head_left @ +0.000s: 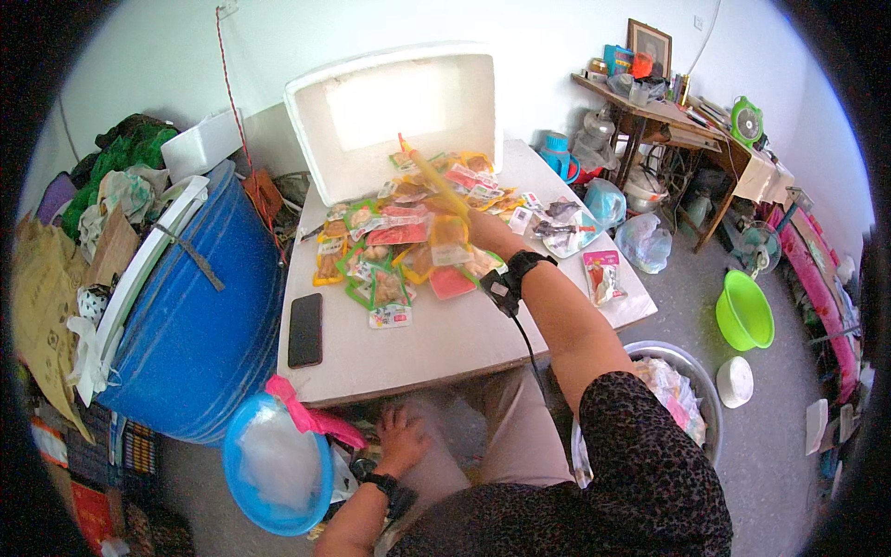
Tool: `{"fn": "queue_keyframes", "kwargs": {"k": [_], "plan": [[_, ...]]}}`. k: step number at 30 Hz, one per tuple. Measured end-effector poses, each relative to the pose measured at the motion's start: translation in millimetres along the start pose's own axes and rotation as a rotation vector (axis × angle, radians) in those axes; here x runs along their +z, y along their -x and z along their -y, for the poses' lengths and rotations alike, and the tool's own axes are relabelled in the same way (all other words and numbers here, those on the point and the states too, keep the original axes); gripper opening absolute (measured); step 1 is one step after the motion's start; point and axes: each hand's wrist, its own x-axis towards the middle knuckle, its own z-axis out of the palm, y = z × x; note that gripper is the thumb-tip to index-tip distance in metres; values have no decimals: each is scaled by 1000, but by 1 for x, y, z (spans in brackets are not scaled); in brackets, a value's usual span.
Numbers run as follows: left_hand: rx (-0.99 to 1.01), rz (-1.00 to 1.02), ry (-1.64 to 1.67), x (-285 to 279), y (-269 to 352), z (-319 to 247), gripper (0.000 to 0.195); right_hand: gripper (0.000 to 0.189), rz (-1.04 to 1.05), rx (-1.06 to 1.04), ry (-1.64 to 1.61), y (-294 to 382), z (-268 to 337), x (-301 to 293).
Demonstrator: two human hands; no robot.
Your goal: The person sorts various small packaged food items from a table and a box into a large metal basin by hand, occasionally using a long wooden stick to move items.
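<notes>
My right hand reaches over a heap of small sealed food packets on the white table. It appears closed on a yellow packet, seen nearly edge-on and blurred by motion. The fingers are partly hidden behind that packet. Behind the heap, a white foam box lies on its side, its mouth facing me. My left hand rests on my leg below the table edge, fingers apart and holding nothing. A pink-topped packet lies by itself at the table's right side.
A dark smartphone lies at the table's left. Beside the table stand a large blue tub and a blue basin holding clear plastic. On the right are a metal basin of packets, a green basin and a cluttered desk.
</notes>
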Motion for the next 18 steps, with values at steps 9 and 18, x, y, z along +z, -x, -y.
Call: {"fn": "queue_keyframes", "kwargs": {"k": [9, 18], "plan": [[-40, 70, 14, -4, 2, -6, 35, 30, 144, 27, 81, 85, -23, -16], [-44, 29, 41, -3, 2, -4, 35, 39, 192, 15, 80, 194, -42, -48]]}}
